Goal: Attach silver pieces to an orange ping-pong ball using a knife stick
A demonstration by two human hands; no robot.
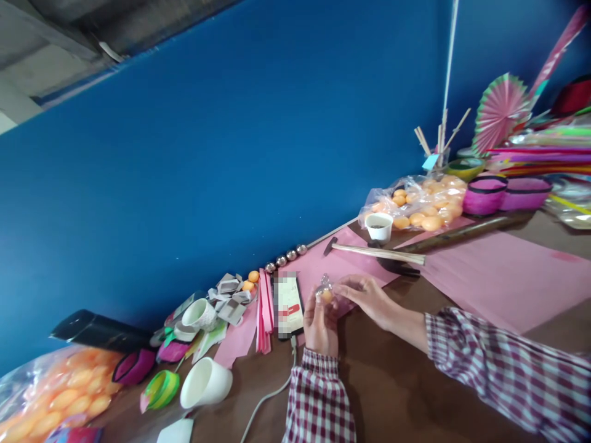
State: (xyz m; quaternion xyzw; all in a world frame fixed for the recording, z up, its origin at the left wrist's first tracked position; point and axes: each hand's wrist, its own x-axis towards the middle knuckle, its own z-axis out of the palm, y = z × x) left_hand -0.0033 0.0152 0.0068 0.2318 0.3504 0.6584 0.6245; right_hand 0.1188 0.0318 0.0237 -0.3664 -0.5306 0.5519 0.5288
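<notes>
Near the middle of the table, my left hand (322,326) is closed around a small orange ball (325,296), which shows between its fingertips. Something clear and shiny, perhaps thin plastic, covers the ball's top and rises above it. My right hand (364,296) comes in from the right, its thumb and forefinger pinched at the side of this clear material. Just left of my hands lies a phone (290,304) with a lit screen and a white cable. Pink paper (355,261) lies behind them.
A hammer (378,251) and a white cup (379,227) stand behind on the right, before a bag of orange balls (431,209). Metal balls (291,255) line the wall. Leftward are pink strips (265,314), a white cup (206,383), green tape (161,390) and another ball bag (69,394).
</notes>
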